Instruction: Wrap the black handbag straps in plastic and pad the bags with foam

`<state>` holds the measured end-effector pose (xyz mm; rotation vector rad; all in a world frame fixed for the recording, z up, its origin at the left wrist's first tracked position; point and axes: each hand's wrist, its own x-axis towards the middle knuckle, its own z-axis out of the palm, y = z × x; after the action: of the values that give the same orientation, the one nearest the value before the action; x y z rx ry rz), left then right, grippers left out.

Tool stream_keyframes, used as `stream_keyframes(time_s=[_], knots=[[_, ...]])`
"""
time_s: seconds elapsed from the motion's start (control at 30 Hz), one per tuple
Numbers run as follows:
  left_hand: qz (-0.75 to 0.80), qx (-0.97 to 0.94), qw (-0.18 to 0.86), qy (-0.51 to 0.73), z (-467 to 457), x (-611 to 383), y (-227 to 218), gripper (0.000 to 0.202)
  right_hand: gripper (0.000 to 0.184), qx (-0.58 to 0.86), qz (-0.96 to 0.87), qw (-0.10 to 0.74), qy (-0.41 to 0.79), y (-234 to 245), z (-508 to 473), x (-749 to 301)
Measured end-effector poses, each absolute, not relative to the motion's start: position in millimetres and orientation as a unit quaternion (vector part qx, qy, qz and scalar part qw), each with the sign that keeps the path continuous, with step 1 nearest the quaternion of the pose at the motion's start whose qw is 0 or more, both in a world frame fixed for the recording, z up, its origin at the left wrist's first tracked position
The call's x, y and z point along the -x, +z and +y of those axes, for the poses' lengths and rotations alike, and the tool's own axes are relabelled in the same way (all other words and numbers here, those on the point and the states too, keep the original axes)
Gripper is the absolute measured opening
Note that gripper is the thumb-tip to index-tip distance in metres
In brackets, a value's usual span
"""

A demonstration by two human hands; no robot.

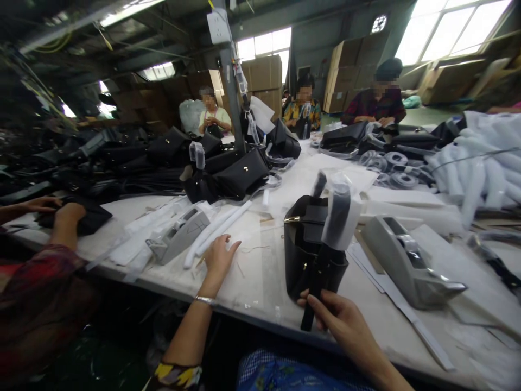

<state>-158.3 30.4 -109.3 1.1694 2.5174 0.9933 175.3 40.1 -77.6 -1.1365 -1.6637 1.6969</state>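
Note:
A black handbag [303,250] stands upright on the white worktable [252,282] in front of me. Its handle is wrapped in clear plastic film [340,212]. My right hand [337,317] is closed round the bag's black strap [315,288] at the table's near edge. My left hand [220,258] lies on the table left of the bag, fingers stretched out, holding nothing. It rests beside white foam strips [215,231] and close to a grey tape dispenser [179,233].
A second grey tape dispenser [407,263] sits right of the bag. Piles of black bags [134,157] fill the far left; white foam rolls [480,163] lie at right. A co-worker's hands [67,214] press a black bag at left. Three people sit across the table.

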Motion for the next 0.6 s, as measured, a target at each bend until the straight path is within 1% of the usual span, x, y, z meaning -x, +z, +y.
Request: stream_keyframes(time_s=[0.1,0.2,0.3,0.47,0.53,0.6], knots=[[0.865,-0.402,0.102,0.283,45.4,170.0,-115.9,0.032,0.051,0.408,-0.609,0.243,0.635,-78.3,42.3,-177.4],[0.862,-0.411,0.105,0.277,50.5,173.0,-119.0,0.03,0.051,0.392,-0.616,0.236,0.641,-81.1,44.3,-180.6],[0.849,-0.418,0.097,0.307,48.0,176.6,-116.3,0.03,0.049,0.384,-0.638,0.231,0.626,-82.5,45.1,-184.1],[0.818,-0.411,0.082,0.394,37.5,181.2,-99.0,0.027,0.05,0.378,-0.665,0.208,0.609,-75.0,45.4,-186.4],[0.802,-0.404,0.098,0.43,30.9,177.6,-88.2,0.031,0.049,0.373,-0.672,0.205,0.606,-71.1,45.7,-186.2],[0.778,-0.409,0.146,0.454,22.2,167.4,-76.9,0.037,0.046,0.366,-0.675,0.206,0.606,-68.5,45.7,-185.9]])
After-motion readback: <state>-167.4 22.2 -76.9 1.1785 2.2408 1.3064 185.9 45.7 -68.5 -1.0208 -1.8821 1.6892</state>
